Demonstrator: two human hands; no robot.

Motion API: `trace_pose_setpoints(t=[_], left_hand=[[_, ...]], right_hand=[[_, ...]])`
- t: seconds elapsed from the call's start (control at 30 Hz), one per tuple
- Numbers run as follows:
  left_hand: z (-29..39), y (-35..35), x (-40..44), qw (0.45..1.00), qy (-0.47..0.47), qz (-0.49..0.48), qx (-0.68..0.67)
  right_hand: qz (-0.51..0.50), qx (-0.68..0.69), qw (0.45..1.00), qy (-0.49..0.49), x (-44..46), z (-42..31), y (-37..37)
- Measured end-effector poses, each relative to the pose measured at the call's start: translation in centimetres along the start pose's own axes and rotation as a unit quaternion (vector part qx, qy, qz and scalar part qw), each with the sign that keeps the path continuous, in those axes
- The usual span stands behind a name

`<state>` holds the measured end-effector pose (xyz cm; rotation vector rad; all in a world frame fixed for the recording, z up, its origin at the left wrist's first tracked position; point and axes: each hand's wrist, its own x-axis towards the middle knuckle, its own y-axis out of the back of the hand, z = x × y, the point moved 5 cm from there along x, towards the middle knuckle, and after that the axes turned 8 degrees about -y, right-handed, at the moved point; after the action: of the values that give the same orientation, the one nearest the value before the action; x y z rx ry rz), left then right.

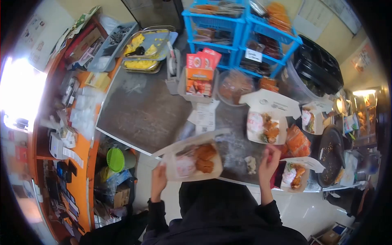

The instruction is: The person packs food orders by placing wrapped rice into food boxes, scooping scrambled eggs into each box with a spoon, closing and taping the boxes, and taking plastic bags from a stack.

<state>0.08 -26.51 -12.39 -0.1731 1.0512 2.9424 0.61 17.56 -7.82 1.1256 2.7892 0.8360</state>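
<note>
My left hand (159,179) grips the left edge of an open paper takeaway box (217,170), tilted above the front edge of the counter. Inside it lie brown fried pieces (205,158) and a whitish-pink wrapped portion (185,165). Its raised lid partly blurs. My right hand (268,163) is in the air with loosely curled fingers slightly apart and nothing visible in them. Just beyond it stands a second open food box (267,140). Another filled box (292,185) sits to its right, beside a packet of orange food (297,141).
A crumpled white scrap (250,165) lies on the dark counter (130,110). Blue baskets (214,49), a round plastic tub (235,87) and red-orange leaflets (199,81) stand behind. Another food box (312,119) and a dark round pan (330,155) are at right. Glass trays with yellow food (141,64) stand back left.
</note>
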Motion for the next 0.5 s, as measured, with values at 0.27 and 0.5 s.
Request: trace_pose_setpoints(t=[0.27,0.5], left_hand=[[-14.0,17.1,8.9,0.945,0.03,0.318,0.067],[-17.3,20.5,23.6,0.894,0.098,0.324,0.292]], right_hand=[[0.341,0.141,0.894,-0.253,1.3,5.7,-6.3],[0.171,-0.259,0.95,0.021,10.4,5.6,0.6]])
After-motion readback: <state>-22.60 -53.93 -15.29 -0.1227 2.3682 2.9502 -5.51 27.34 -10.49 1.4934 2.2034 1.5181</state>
